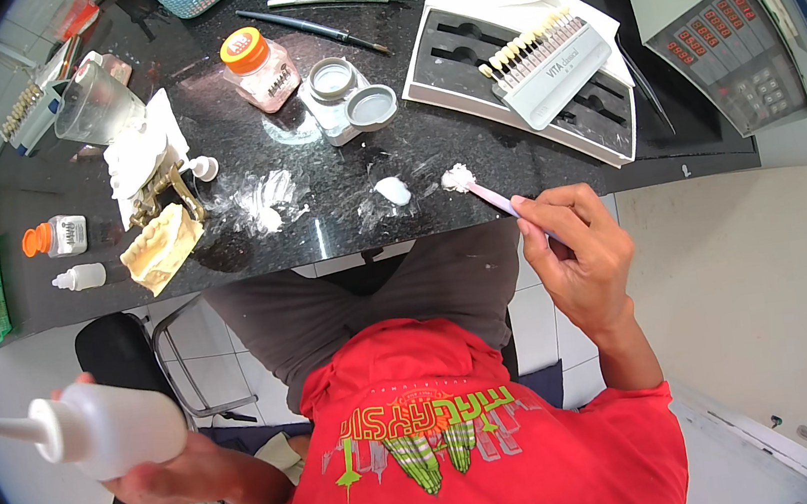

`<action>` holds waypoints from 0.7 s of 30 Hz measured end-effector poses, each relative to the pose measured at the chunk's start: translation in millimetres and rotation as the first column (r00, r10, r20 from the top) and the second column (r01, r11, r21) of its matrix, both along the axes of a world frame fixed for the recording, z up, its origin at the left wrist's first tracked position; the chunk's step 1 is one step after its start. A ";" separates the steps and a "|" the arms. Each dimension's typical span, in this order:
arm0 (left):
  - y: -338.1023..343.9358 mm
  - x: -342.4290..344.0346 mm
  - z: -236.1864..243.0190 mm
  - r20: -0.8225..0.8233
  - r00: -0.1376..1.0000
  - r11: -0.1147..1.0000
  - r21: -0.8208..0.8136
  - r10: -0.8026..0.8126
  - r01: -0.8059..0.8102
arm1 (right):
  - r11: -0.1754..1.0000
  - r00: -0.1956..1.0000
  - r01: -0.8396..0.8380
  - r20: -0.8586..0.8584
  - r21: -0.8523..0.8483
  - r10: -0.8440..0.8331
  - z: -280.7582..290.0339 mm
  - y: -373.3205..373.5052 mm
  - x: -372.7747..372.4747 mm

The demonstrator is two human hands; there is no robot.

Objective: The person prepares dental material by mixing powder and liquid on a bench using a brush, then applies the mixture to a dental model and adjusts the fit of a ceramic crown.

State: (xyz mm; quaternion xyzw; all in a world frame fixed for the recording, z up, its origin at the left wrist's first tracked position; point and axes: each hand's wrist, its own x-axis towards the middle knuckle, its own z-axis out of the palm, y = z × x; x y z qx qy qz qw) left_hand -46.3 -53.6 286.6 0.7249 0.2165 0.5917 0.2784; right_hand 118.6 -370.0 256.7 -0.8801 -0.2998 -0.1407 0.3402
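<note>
My left hand (174, 472) is wrapped round a white squeeze bottle (128, 427), tilted on its side with its nozzle pointing left, away from the bench. In my right hand (585, 255), a slim pink-handled spatula (496, 200) is pinched between thumb and fingers. Its tip touches a small heap of white powder (456, 178) on the black bench, which partly hides the tip. Just left of that heap lies a smooth white blob of paste (392, 192). Farther left, loose powder (267, 208) is smeared over the stone.
Behind the powder stand an orange-lidded jar (261, 73) and an open grey-lidded container (337, 104). A tooth shade guide (553, 72) rests on a box (486, 106) at right. A dental cast (161, 246) sits near the front edge at left. A digital-display machine (719, 32) stands far right.
</note>
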 end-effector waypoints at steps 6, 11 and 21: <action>64.8 -30.4 -2.3 0.116 0.991 0.997 0.012 0.070 -0.072 | 0.996 0.997 0.080 -0.008 0.040 -0.079 1.2 -1.9 -1.1; 96.8 -44.5 -3.1 0.044 0.970 0.971 -0.021 0.238 -0.237 | 0.998 0.999 0.047 0.018 0.034 -0.048 -3.3 5.5 -2.7; 131.1 -57.0 -22.4 0.021 0.951 0.946 -0.111 0.310 -0.306 | 0.999 0.996 -0.029 0.081 -0.014 0.030 -4.3 6.2 -2.6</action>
